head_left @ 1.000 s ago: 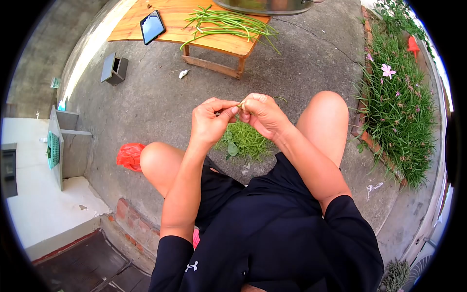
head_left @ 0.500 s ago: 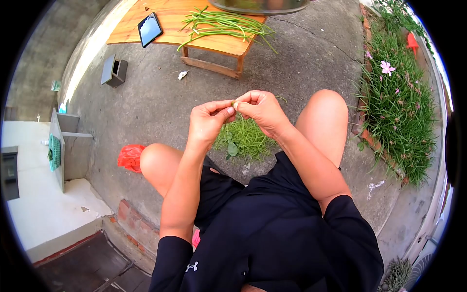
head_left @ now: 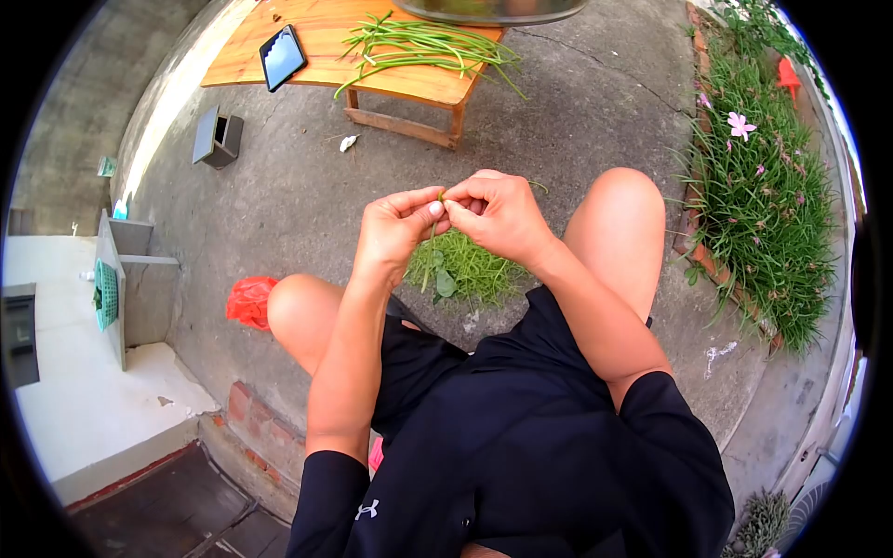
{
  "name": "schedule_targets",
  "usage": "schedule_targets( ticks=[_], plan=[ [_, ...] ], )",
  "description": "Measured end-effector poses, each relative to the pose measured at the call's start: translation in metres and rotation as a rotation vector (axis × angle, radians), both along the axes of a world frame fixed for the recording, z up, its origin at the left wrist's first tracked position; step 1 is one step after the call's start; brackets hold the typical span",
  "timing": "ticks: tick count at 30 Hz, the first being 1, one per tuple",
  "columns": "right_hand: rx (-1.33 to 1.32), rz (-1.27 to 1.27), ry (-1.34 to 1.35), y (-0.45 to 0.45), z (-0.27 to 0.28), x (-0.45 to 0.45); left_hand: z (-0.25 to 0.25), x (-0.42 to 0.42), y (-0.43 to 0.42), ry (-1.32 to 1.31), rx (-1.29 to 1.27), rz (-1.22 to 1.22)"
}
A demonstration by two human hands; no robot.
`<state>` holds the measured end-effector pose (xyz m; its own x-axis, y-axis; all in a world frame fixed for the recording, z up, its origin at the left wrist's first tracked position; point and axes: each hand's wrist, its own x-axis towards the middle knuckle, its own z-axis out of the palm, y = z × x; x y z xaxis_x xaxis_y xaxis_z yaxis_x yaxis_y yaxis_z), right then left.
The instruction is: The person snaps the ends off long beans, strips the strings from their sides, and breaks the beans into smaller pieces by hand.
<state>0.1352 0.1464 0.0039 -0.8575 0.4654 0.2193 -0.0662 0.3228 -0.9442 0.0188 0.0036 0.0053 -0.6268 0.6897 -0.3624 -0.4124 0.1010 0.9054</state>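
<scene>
In front of my knees my left hand and my right hand meet, both closed in a pinch on a thin green stem. Its end shows between my fingertips, and a thin strand appears to hang beneath the left fingers. Most of the stem is hidden by my hands. Below them on the concrete lies a loose pile of thin green strips with a green leaf among them. A bundle of long green stems rests on the wooden table beyond.
A phone or tablet lies on the table beside a large metal pot. A grey box stands on the ground to the left. Nearer is a red plastic bag by my left knee. A brick-edged flower bed runs along the right.
My right hand's fingers have curled in and turned slightly at the pinch. A thin strand now shows below my left fingers. Both hands stay in nearly the same place.
</scene>
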Motion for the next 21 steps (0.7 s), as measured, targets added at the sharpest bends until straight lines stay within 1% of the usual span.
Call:
schedule_targets(
  ticks=[2, 5, 8, 11, 14, 17, 21],
  plan=[
    [0.171, -0.021, 0.064, 0.001, -0.006, -0.001, -0.003, -0.001, -0.001, -0.017, 0.017, 0.008],
    [0.265, -0.012, 0.100, 0.003, -0.011, -0.002, 0.003, 0.001, 0.001, -0.082, 0.041, 0.043],
    [0.293, -0.035, 0.101, -0.001, -0.012, -0.003, 0.002, 0.003, 0.002, -0.003, 0.002, 0.011],
    [0.373, -0.022, 0.117, -0.001, -0.015, -0.003, -0.001, 0.005, 0.003, 0.008, -0.009, 0.026],
    [0.361, -0.022, 0.105, -0.002, -0.015, -0.003, -0.009, 0.002, 0.001, 0.016, -0.054, 0.001],
    [0.313, -0.019, 0.108, -0.004, -0.015, -0.004, 0.002, 0.006, 0.003, 0.011, -0.083, 0.011],
    [0.304, 0.003, 0.079, -0.006, -0.013, -0.003, 0.002, 0.004, 0.003, 0.017, -0.059, 0.019]
  ],
)
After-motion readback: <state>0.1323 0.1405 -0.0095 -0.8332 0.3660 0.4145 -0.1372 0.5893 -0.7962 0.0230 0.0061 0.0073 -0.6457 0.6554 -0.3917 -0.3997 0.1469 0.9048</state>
